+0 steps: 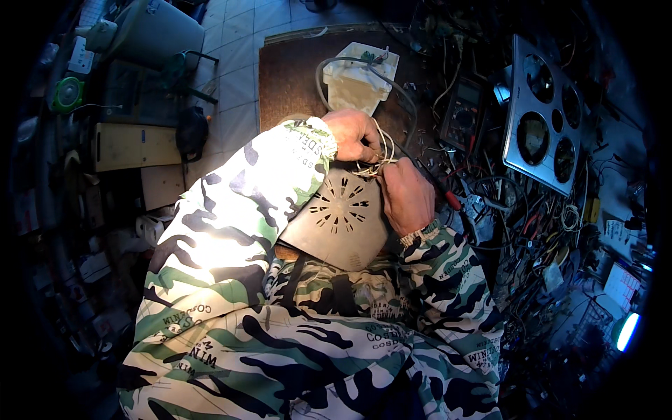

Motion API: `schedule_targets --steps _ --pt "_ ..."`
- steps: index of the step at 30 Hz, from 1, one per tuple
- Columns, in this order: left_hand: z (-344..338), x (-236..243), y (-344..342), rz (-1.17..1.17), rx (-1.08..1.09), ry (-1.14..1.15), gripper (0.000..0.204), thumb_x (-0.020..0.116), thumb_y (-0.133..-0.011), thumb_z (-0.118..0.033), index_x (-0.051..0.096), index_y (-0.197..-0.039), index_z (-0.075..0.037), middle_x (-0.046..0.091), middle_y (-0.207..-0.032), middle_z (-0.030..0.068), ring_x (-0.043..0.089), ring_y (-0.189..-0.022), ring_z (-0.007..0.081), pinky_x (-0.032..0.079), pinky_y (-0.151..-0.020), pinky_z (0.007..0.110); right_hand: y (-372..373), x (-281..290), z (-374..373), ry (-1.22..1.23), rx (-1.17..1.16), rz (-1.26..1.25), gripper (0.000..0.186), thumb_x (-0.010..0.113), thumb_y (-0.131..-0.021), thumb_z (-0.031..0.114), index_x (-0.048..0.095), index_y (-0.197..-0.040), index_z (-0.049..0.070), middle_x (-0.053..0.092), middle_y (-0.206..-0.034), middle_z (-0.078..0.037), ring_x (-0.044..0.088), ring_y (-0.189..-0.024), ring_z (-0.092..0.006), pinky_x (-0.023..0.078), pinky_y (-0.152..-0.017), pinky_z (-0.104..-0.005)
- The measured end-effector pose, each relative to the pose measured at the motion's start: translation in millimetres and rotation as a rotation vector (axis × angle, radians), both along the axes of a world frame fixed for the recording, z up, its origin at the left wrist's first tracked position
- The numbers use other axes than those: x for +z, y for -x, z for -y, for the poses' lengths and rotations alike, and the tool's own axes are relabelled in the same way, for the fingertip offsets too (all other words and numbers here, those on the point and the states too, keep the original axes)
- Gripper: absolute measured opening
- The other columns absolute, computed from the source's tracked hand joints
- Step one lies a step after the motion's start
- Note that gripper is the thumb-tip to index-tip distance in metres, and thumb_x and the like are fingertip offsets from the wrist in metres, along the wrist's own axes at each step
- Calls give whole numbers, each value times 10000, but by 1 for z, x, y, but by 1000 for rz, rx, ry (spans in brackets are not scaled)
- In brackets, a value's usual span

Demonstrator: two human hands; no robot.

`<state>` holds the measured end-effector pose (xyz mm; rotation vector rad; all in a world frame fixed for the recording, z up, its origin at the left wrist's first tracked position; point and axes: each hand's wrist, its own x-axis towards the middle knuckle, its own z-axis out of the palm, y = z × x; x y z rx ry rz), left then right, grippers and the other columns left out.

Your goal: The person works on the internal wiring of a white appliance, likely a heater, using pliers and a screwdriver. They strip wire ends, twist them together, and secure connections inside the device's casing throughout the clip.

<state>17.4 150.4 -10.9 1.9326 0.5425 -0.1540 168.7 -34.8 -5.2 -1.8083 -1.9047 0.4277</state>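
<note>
White wires loop and bunch together above a grey metal cover with slots set in a ring. My left hand is closed, its fingertips pinching the wires. Just to its right, my right hand is curled with its fingers at the lower end of the same wires, over the cover's right edge. The exact grip of its fingertips is hidden by the knuckles. Beyond both hands, an off-white plastic housing lies on the brown tabletop, with a thick grey cable curving around it.
A multimeter lies to the right, beside a silver panel with several round openings. A red-handled tool and a heap of wires and tools crowd the right side. A yellowish box stands at left.
</note>
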Motion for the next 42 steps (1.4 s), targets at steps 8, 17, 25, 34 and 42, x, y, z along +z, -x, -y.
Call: schedule_targets --steps 8,17,25,34,42 --pt "-2 -8 -19 -35 0 58 149 833 -828 -122 829 -946 -32 753 -945 122 718 -935 271 547 -829 386 -5 -8 -1 -63 -54 59 119 658 -850 18 598 -948 48 564 -957 -147 641 -827 -368 527 -676 -479" --pt "-1 0 -12 -26 -11 12 134 824 -822 -148 831 -922 -59 753 -954 105 714 -929 277 540 -813 388 -4 -14 -2 -183 6 -32 169 690 -852 37 661 -1019 31 642 -1038 -116 681 -884 -318 553 -703 -433" --pt "-2 -3 -14 -23 -11 7 159 827 -814 -165 835 -940 -68 753 -988 115 718 -954 291 545 -833 394 -9 -7 -3 -135 82 -46 184 705 -827 40 675 -1007 25 624 -987 -107 663 -885 -324 543 -733 -457" --pt "-3 -5 -12 72 -7 19 153 824 -828 -139 824 -929 -24 738 -923 130 703 -899 276 526 -793 387 -16 4 61 -179 -44 -165 212 768 -804 -21 708 -1007 -14 675 -977 -166 688 -843 -373 572 -732 -440" --pt "-6 14 -26 -43 -51 93 110 785 -853 -68 803 -933 4 711 -930 146 670 -921 282 502 -851 422 -76 -51 177 148 -520 -110 129 739 -901 43 692 -1020 33 658 -954 -157 687 -854 -389 565 -695 -470"
